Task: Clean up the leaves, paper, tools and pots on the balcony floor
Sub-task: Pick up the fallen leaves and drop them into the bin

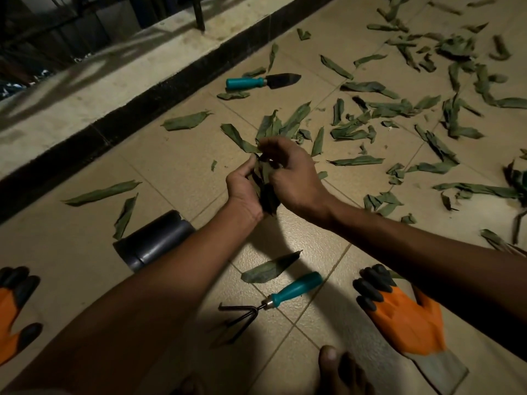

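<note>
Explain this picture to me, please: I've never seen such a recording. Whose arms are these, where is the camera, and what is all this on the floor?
There is no machine here. A person wears a wide-angle camera on the head, so you look down along their own bare arms at a tiled balcony floor.

The left hand grips a bunch of gathered leaves, and the right hand curls over the bunch, holding it too.

Many more loose leaves lie scattered, mostly to the right. Also on the floor: a trowel with a teal handle, a small hand rake with the same handle, a dark pot lying on its side, and two orange-and-black gloves, one at the left edge and one at the lower right.
</note>
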